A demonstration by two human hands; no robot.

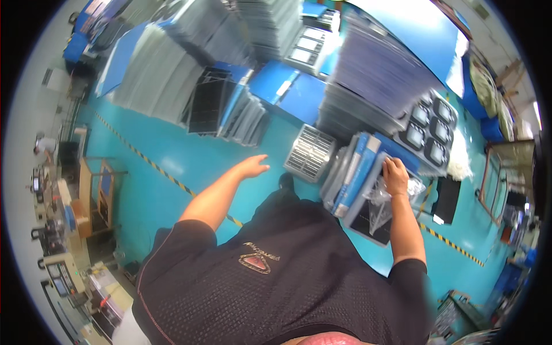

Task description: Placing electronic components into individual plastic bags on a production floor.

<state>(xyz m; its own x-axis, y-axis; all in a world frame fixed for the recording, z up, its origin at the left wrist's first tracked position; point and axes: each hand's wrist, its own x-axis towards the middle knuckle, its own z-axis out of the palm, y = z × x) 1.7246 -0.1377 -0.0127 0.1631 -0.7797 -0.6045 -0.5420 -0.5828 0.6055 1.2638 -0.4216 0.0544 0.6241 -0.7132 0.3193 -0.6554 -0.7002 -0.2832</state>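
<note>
My left hand (253, 166) hangs above the teal floor with its fingers apart and nothing in them. My right hand (395, 175) is closed, its fingers bent down at the upper edge of a grey tray (357, 214) on the right. What the fingers grip there is too small to make out. Crumpled clear plastic (378, 198) lies on the tray beside my right wrist. Just left of it stand blue-edged panels or trays (356, 172) on their sides. A silver slotted grate-like tray (311, 153) lies in front of me.
Tall stacks of thin sheets or trays (374, 69) rise ahead. A black tray with several square pockets (428, 129) sits to the right. Dark and blue panels (211, 102) lean ahead left. Yellow-black floor tape (155, 164) crosses the floor; a workbench (95, 201) stands far left.
</note>
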